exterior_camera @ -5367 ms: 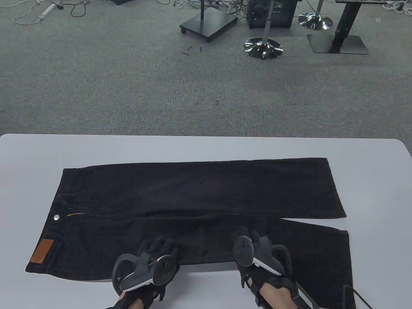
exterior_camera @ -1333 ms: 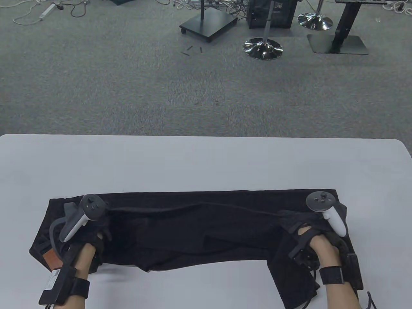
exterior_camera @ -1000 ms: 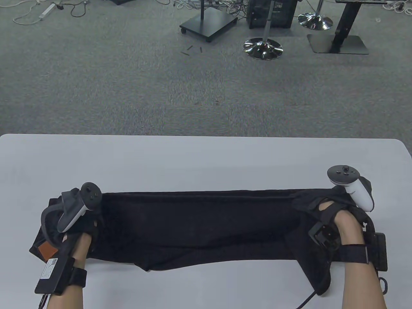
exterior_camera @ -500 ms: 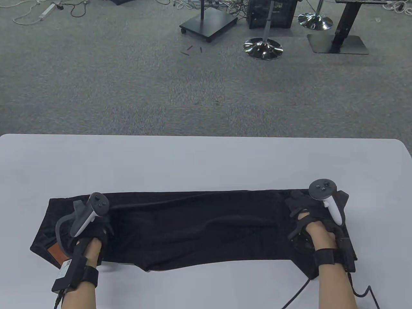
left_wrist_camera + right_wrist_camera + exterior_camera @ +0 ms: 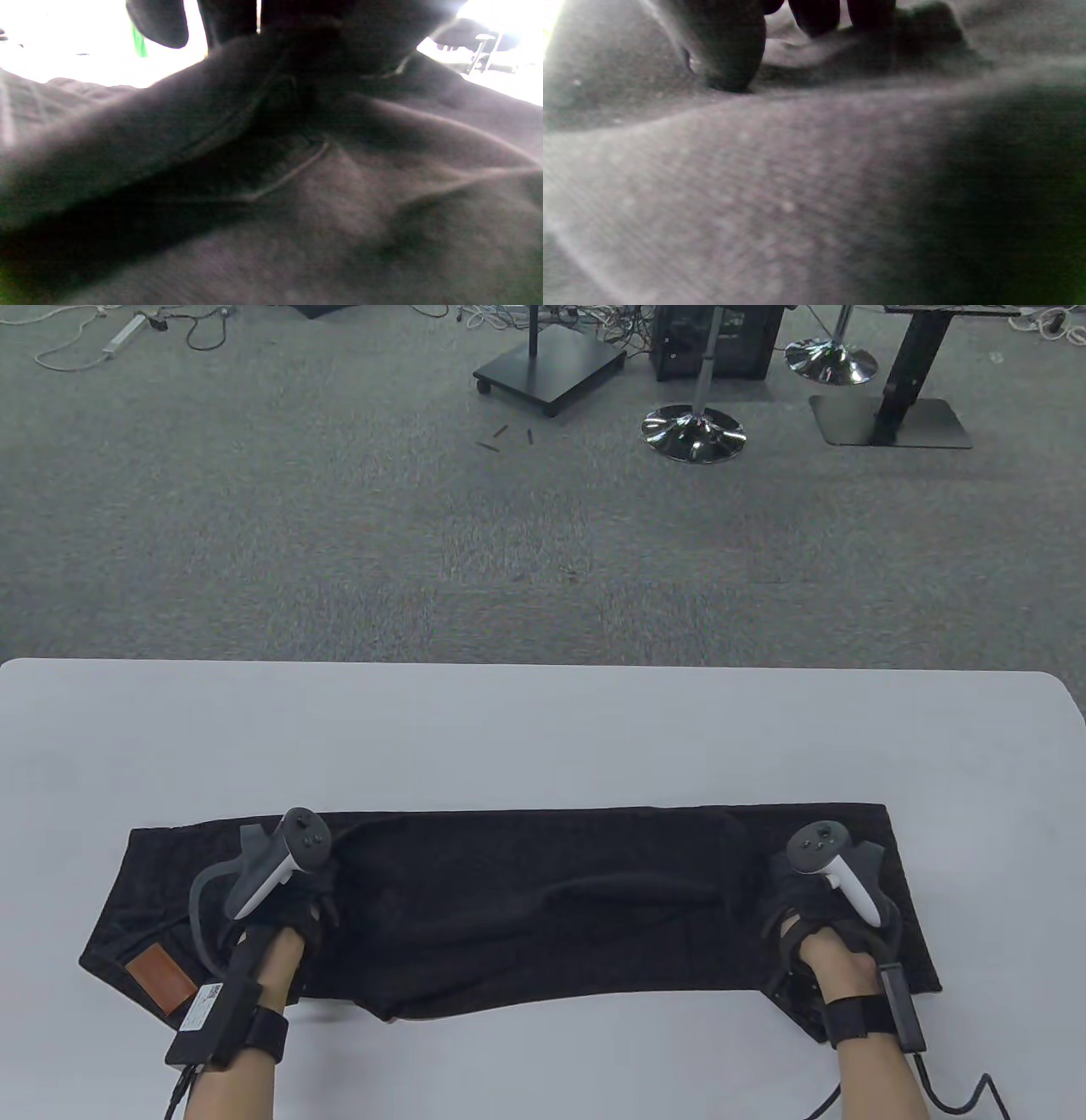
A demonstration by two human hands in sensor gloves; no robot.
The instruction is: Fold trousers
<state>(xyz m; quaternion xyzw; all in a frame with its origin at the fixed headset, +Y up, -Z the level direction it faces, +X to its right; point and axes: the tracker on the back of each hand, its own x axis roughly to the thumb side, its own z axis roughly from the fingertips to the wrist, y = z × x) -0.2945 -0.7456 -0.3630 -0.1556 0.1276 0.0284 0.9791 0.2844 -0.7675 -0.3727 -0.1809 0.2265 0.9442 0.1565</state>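
Black trousers (image 5: 526,908) lie folded lengthwise near the surface's (image 5: 543,729) front edge. Left hand (image 5: 284,912) rests by the waist, right hand (image 5: 819,912) by the hems. Whether either grip clamps cloth, I cannot tell.

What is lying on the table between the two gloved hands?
In the table view, only the black folded trousers span the stretch between the left hand and the right hand, with a raised wrinkle across the middle.

Both hands, left (image 5: 284,912) and right (image 5: 827,920), wear black gloves with grey-white trackers on top. Bare forearms, black wrist straps. Black cables trail off.
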